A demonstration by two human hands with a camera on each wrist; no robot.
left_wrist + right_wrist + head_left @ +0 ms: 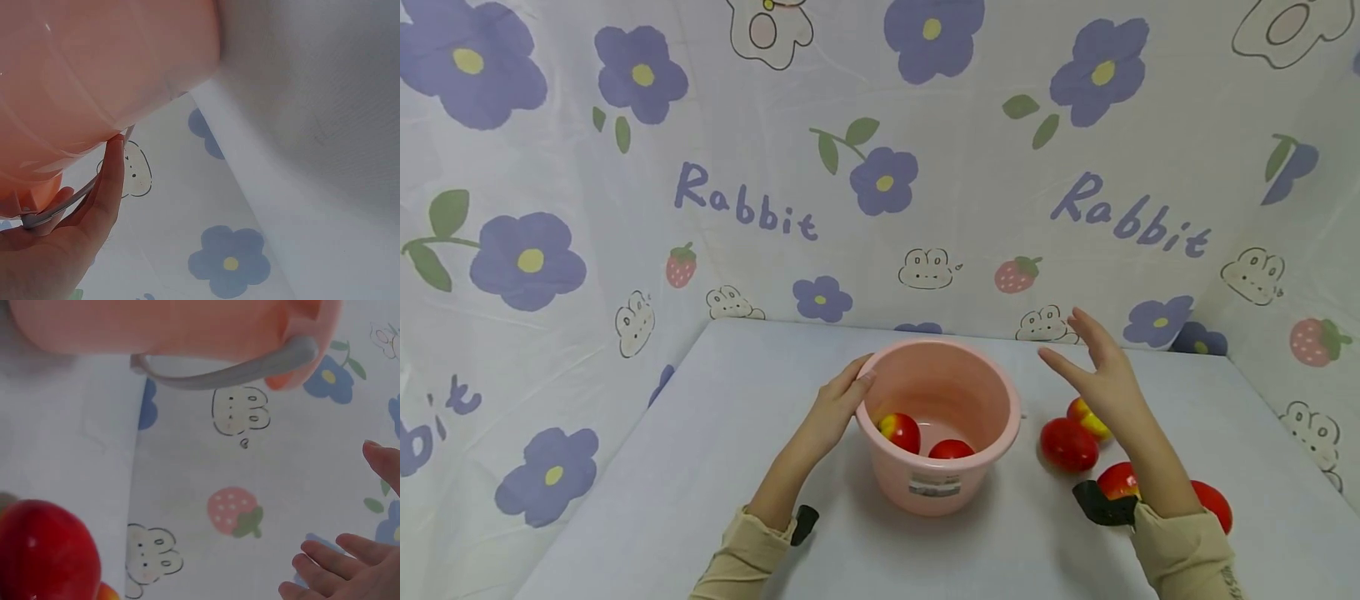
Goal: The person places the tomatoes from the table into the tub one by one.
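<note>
A pink plastic bucket (937, 479) stands upright on the table, tilted slightly in the head view. My left hand (838, 408) grips its left rim, thumb over the edge and fingers along the outside wall beside the grey handle (78, 199). Inside lie a red-and-yellow fruit (901, 432) and a red fruit (951, 449). To the right of the bucket my right hand (1108, 379) is raised, thumb and fingers spread, holding nothing. Below and around it are a dark red fruit (1069, 445), a yellow-and-red fruit (1088, 417) and others partly hidden by the forearm.
Another red fruit (1118, 481) sits behind the black wrist strap, and one more red fruit (1213, 505) lies right of the right forearm. The white tabletop (722, 433) reaches a patterned cloth backdrop (880, 242) at the back and sides.
</note>
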